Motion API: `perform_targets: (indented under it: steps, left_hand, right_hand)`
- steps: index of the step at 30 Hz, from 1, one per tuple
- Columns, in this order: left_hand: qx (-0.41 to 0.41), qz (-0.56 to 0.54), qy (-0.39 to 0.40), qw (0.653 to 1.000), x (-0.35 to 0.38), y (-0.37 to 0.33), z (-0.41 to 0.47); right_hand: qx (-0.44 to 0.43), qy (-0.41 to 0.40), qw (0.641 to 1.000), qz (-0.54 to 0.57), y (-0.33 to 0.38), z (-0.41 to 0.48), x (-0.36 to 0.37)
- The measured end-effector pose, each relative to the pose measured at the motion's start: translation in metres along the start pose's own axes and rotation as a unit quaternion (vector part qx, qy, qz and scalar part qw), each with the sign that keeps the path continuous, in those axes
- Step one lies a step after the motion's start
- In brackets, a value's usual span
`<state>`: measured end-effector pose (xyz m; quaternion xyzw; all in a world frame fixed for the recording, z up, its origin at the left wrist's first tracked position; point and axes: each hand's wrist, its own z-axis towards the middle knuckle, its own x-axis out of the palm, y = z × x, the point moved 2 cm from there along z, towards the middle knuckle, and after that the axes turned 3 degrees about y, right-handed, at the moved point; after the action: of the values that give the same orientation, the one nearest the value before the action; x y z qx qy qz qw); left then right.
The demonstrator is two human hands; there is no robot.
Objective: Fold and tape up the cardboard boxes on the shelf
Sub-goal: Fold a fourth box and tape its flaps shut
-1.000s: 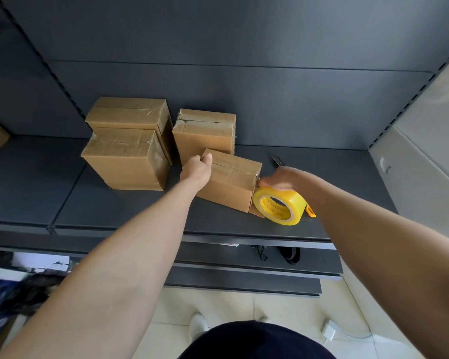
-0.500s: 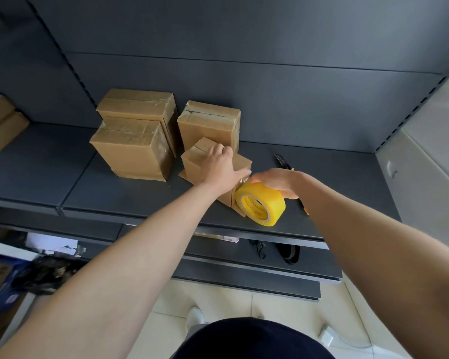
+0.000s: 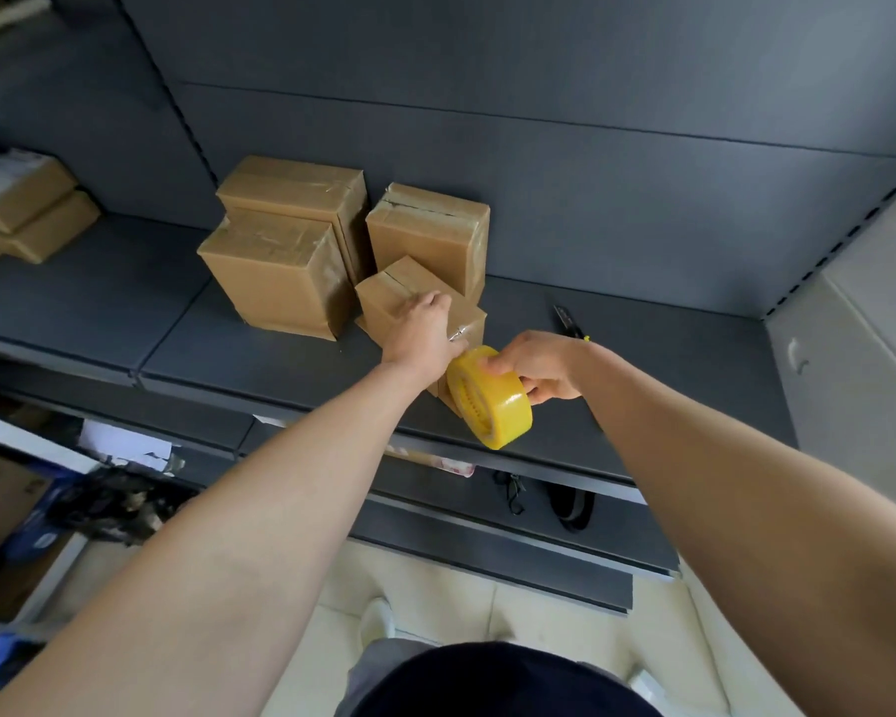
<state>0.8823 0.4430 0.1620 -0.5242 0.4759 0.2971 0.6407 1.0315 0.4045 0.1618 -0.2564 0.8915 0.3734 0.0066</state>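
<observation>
Yellow tape roll (image 3: pixel 491 401) gripped by right hand (image 3: pixel 541 365), now drawn nearer, left hand (image 3: pixel 421 331) pressing flat on box (image 3: pixel 390 291).

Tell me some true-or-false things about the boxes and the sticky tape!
1. The right hand holds a yellow tape roll. True.
2. The left hand is up in the air, touching nothing. False: it rests on the small box.
3. Bigger boxes stand behind the small box. True.
4. The dark tool is in the left hand. False: it lies on the shelf, past the right hand.
</observation>
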Motion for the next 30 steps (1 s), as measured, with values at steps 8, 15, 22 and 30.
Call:
perform_targets:
  steps: [8,15,22,30]
  left_hand:
    - [0.006,-0.031,-0.012,0.999,-0.007,-0.004,-0.006]
    - [0.008,-0.076,-0.158,0.985,-0.010,-0.010,-0.042]
    - [-0.363,-0.512,0.060,0.776,0.024,-0.004,-0.059]
    - [-0.401,-0.661,-0.031,0.634,0.034,-0.031,-0.048]
  right_hand:
    - [0.014,-0.006,0.998,-0.055,0.004,0.000,0.002]
    - [-0.003,0.003,1.000,-0.009,0.008,0.001,0.004]
    - [-0.018,0.051,0.998,0.021,0.006,-0.005,0.003]
    - [-0.035,-0.132,0.988,0.079,-0.018,0.002,-0.021]
